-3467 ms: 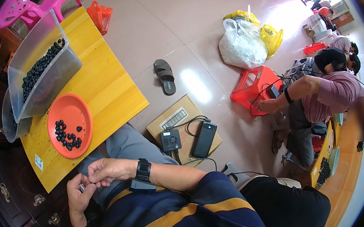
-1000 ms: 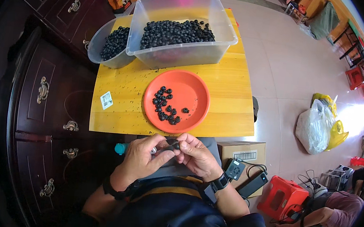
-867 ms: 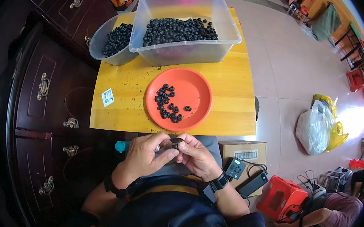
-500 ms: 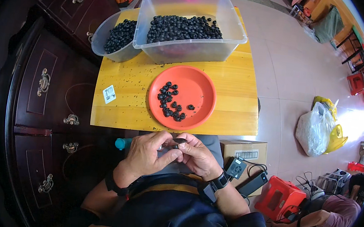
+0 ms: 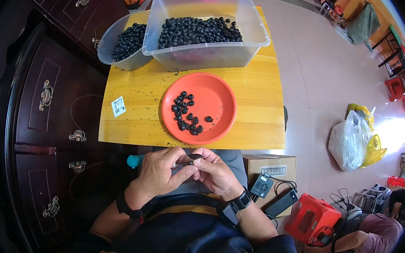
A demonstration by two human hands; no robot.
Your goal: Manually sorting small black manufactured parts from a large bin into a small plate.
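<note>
Since the earliest frame my view has swung round, so the bench (image 5: 259, 105) now lies straight ahead instead of off to my left. Over my lap, just short of its near edge, my left grip (image 5: 160, 171) and right grip (image 5: 216, 175) meet, thumbs and fingers pinched together on a small dark piece (image 5: 194, 156); my fingers cover too much of it for me to tell what it is. Beyond them, on the bench, sits a round orange plate (image 5: 218, 96) with black bead-like pieces (image 5: 194, 127) clustered toward its left, one apart near the middle. Behind the plate stands a large clear bin (image 5: 207, 62) holding a heap of similar pieces, with a smaller clear tub (image 5: 132, 63), also partly filled, just to its left. Dark crumbs and a white label (image 5: 118, 107) lie on the wood left of the plate.
</note>
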